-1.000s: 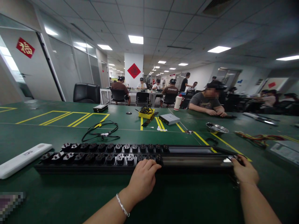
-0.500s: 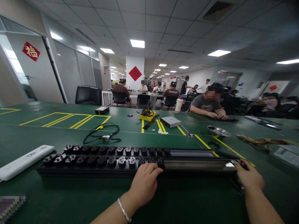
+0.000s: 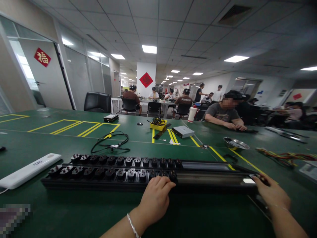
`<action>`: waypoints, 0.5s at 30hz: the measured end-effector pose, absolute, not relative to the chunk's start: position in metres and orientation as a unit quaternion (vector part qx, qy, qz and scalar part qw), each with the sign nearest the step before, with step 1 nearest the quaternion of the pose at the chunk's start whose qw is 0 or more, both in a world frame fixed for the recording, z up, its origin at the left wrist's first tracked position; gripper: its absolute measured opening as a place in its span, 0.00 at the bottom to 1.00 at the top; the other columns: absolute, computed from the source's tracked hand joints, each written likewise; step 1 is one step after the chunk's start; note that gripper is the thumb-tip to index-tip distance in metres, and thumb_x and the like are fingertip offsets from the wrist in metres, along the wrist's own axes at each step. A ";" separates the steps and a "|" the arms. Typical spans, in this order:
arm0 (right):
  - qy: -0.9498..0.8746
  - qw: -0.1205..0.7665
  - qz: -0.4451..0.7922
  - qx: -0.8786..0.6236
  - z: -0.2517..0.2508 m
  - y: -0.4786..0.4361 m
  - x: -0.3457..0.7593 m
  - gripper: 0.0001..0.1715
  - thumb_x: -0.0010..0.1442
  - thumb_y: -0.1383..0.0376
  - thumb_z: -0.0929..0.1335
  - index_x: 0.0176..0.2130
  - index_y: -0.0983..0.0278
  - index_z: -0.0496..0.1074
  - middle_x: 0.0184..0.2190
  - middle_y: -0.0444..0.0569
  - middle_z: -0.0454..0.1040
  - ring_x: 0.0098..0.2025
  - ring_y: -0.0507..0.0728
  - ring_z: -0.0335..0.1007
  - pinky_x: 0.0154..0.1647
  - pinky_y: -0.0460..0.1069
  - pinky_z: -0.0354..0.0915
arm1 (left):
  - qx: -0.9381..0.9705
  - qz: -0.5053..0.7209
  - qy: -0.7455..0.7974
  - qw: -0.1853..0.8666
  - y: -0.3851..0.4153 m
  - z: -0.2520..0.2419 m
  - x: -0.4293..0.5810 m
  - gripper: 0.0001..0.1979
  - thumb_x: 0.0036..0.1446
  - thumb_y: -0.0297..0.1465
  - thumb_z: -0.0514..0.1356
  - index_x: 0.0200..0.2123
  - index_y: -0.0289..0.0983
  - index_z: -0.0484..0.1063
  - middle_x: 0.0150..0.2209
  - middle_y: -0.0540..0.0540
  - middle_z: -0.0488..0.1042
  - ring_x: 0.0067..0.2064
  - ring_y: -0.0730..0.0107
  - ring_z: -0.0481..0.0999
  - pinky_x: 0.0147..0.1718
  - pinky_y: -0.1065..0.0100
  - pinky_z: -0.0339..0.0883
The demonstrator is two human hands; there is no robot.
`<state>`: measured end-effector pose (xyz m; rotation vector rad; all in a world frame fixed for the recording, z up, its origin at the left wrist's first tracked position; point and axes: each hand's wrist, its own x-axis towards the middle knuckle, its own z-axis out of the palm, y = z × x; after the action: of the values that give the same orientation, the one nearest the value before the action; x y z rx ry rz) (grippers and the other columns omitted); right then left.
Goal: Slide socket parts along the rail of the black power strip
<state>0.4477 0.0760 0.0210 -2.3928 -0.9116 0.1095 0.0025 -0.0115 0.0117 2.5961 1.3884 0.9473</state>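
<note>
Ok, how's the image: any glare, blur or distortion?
Head view: ceiling lights glow bright in a dim room; head view: a white patch near the right hand may be glare, and black plugs blend into the dark near rail; head view: distant people look soft, and wide-angle stretch seems to lean the door.

Bright ceiling lights (image 3: 149,49) above a dim table (image 3: 74,211)

We see black rails (image 3: 123,186), a white bar (image 3: 31,172) marked in black, a yellow tray (image 3: 158,127) and a green bench (image 3: 81,211) striped with yellow tape (image 3: 218,154).
</note>
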 end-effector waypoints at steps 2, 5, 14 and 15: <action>-0.347 0.288 0.054 -0.891 0.023 0.074 0.451 0.33 0.49 0.44 0.59 0.49 0.58 0.67 0.48 0.60 0.68 0.48 0.71 0.65 0.43 0.59 0.61 | 0.839 0.305 0.450 0.022 -0.012 0.012 0.002 0.24 0.50 0.19 0.51 0.49 0.44 0.64 0.45 0.49 0.68 0.44 0.66 0.65 0.44 0.61 0.62; -0.354 0.306 0.060 -0.882 0.022 0.071 0.457 0.32 0.48 0.44 0.60 0.46 0.57 0.68 0.48 0.60 0.68 0.48 0.71 0.65 0.44 0.59 0.61 | 0.838 0.305 0.453 0.016 -0.012 0.012 0.002 0.23 0.50 0.18 0.50 0.47 0.44 0.65 0.44 0.48 0.68 0.43 0.66 0.65 0.43 0.61 0.62; -0.367 0.324 0.043 -0.871 0.024 0.055 0.441 0.31 0.49 0.44 0.60 0.45 0.58 0.68 0.44 0.57 0.70 0.44 0.69 0.68 0.42 0.58 0.62 | 0.824 0.318 0.469 -0.013 -0.014 0.016 -0.001 0.19 0.52 0.19 0.50 0.44 0.43 0.67 0.41 0.49 0.70 0.40 0.68 0.67 0.40 0.64 0.63; -0.372 0.320 0.047 -0.870 0.025 0.055 0.438 0.32 0.48 0.44 0.60 0.45 0.59 0.68 0.45 0.57 0.70 0.44 0.69 0.67 0.42 0.58 0.63 | 0.819 0.319 0.476 -0.018 -0.014 0.016 -0.003 0.17 0.52 0.20 0.50 0.43 0.42 0.68 0.40 0.48 0.70 0.40 0.68 0.67 0.39 0.64 0.63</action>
<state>0.4381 0.0549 0.0247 -2.2872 -0.9768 0.1227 -0.0028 -0.0141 0.0163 2.6043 1.5113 1.0149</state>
